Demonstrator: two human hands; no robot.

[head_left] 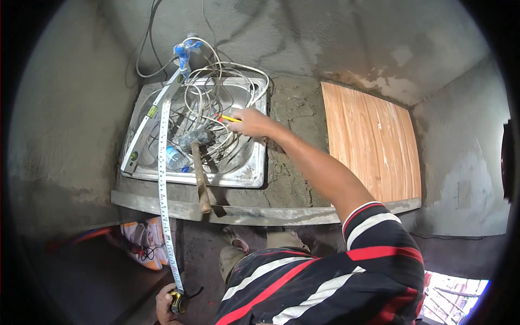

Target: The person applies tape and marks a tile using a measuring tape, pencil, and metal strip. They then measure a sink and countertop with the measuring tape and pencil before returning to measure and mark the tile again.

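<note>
My left hand (pixel 164 304), low in the picture, is closed around a yellow and black tape measure (pixel 179 301). Its long white blade (pixel 162 157) runs up across the left side of a metal sink (pixel 254 176). Over the sink's right part, my right hand (pixel 250 123) pinches a thin yellow pencil-like stick (pixel 233 118), with something red by its far end. Below that hand, a hammer (pixel 199 162) with a wooden handle leans over the sink's front rim. Tangled pale cables (pixel 201 103) and a clear plastic bottle (pixel 176 158) lie in the basin.
A spirit level (pixel 145 130) lies slanted along the sink's left side. Blue-wrapped piping (pixel 183 54) stands at the back. Rough cement (pixel 295 119) separates the sink from a wood-grain tile (pixel 371 141). A printed sack (pixel 145 244) sits under the counter's front edge (pixel 271 215).
</note>
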